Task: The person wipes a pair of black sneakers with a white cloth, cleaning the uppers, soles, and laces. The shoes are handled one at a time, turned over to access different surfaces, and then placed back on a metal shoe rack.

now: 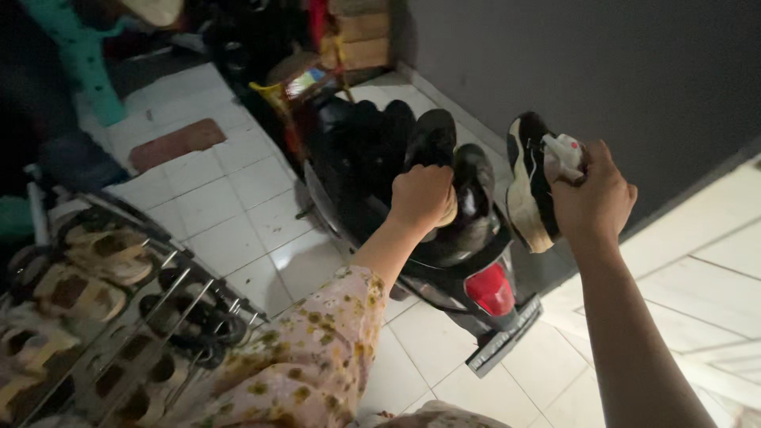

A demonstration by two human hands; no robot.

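Shoes are being handled over the back of a parked black scooter (444,261), on a pale tiled floor (230,206) beside a dark wall. The person's right hand (593,198) is gripping a black-and-cream sneaker (529,186) held up on edge, sole turned outward, and the same hand is clasping a small white spray nozzle or bottle (564,150) against it; that grip is clenched on both. The left hand (422,196), coming out of a floral sleeve (317,349), is closing round the heel collar of a second dark shoe (434,143) standing on the scooter's seat, fingers curled tight over the rim. I am judging these sneakers to be light and easy to lift one-handed, with a stiff, chunky rubber sole and a softer upper that will give under the fingers. The sole edge and the heel collar are looking like the surest places to take hold, since the padded upper would squash and the smooth sidewall may be slippery, more so if it is wet. The scooter's seat is sloping and glossy, so a shoe left there could slide. A metal shoe rack (119,317) full of sandals is standing at the left, well apart.
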